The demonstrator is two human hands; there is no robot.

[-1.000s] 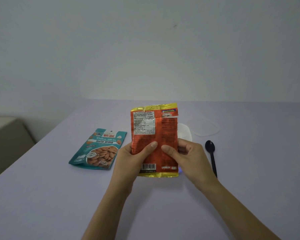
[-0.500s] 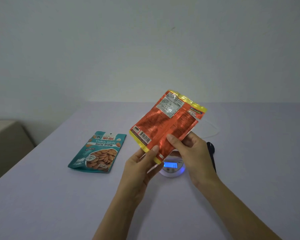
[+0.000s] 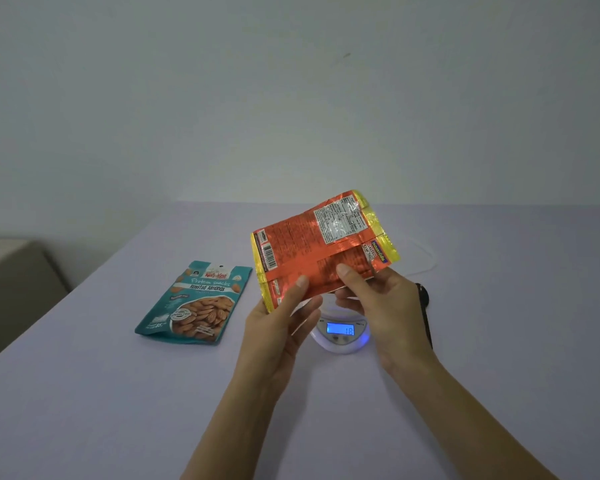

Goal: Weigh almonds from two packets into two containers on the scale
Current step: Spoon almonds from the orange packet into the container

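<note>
Both hands hold an orange foil packet [image 3: 312, 251] with yellow ends, turned almost on its side above the scale, its top end pointing right. My left hand [image 3: 278, 327] pinches its lower left edge and my right hand [image 3: 378, 306] pinches its lower edge near the middle. Below them a small white digital scale [image 3: 342, 332] shows a lit blue display reading 18; whatever stands on it is hidden by the packet and hands. A teal roasted almonds packet [image 3: 196, 303] lies flat on the table to the left.
A black plastic spoon [image 3: 425, 306] lies right of the scale, partly behind my right wrist. A clear plastic lid or container [image 3: 426, 258] sits further back right. The lilac table [image 3: 118, 393] ends at a wall behind; a beige surface [image 3: 11, 268] lies off its left edge.
The orange packet has gone from upright to lying nearly sideways, its top swung right. Both hands rose slightly, uncovering the scale's display.
</note>
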